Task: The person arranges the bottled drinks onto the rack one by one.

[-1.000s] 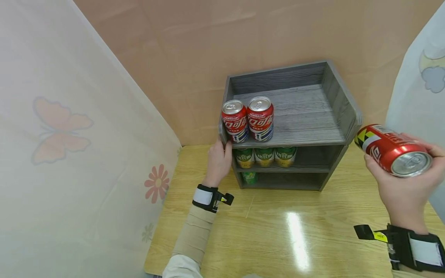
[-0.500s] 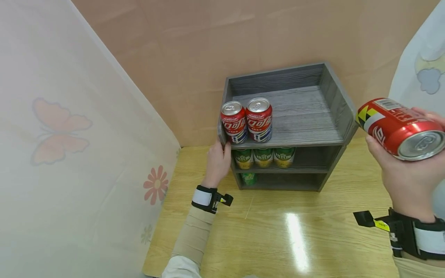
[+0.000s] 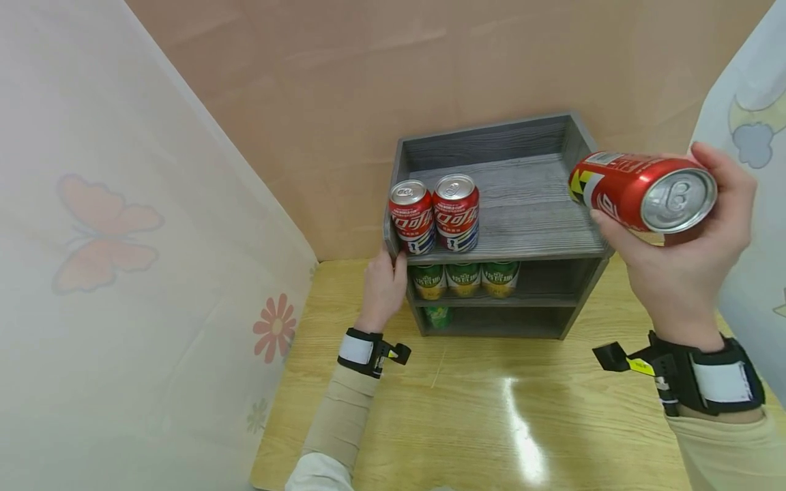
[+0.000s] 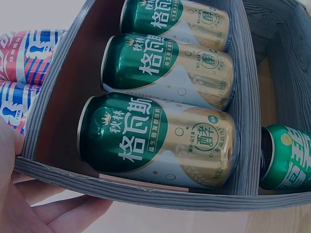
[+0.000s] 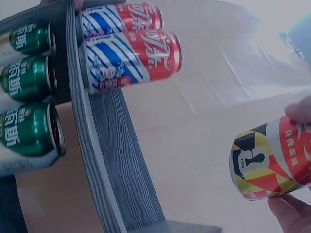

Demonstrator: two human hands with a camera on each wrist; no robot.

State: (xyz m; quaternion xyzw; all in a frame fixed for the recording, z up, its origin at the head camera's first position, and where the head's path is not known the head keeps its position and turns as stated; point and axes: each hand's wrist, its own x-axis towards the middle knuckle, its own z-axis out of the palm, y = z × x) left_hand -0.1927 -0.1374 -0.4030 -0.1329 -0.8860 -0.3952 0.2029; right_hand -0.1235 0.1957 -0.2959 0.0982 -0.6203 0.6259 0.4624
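My right hand (image 3: pixel 694 273) holds a red cola can (image 3: pixel 629 191) tilted in the air by the right side of the rack, its silver top facing me. In the right wrist view that can's (image 5: pixel 257 162) yellow-and-black patterned end shows. At the rack's left side, my left hand (image 3: pixel 382 290) grips the side panel, with fingers (image 4: pixel 73 211) behind the board. On the grey wooden rack's (image 3: pixel 528 211) top tier stand two red cola cans (image 3: pixel 456 218), side by side at the left. Several green-and-gold cans (image 3: pixel 464 279) fill the middle tier's left part.
A green can (image 3: pixel 439 316) stands at the left of the lowest tier. The rack rests on a light wooden table (image 3: pixel 467 409). A brown sheet (image 3: pixel 331 102) hangs behind, with a white patterned sheet (image 3: pixel 153 341) on the left and another (image 3: pixel 752 225) on the right.
My right hand has lifted the cola can and then carried it left, toward the top tier's right side. My left hand stays on the rack's side panel.
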